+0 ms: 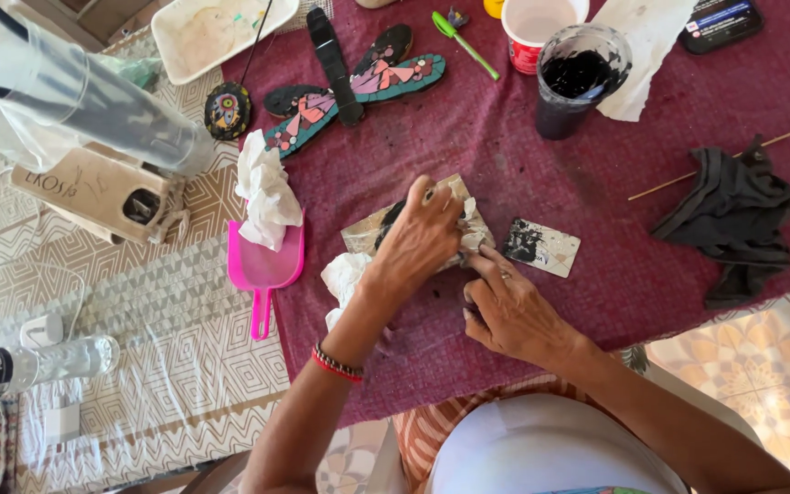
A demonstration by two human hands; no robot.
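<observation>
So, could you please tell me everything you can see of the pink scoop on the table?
The pink scoop looks like bright moulded plastic, with a wide flat-bottomed tray and a short handle pointing toward the person. It lies flat, straddling the edge of the maroon cloth. Crumpled white paper rests in its open mouth. Neither hand touches it.

A desk [139,302] is carrying a maroon cloth [651,238], and left of that cloth a pink scoop [262,265], a wooden birdhouse [107,192] and a clear bottle [34,363] are lying; on the cloth a dragonfly mosaic [358,87], a black-filled cup [578,78], a dark rag [733,220] and a smeared card [541,247] are resting
</observation>
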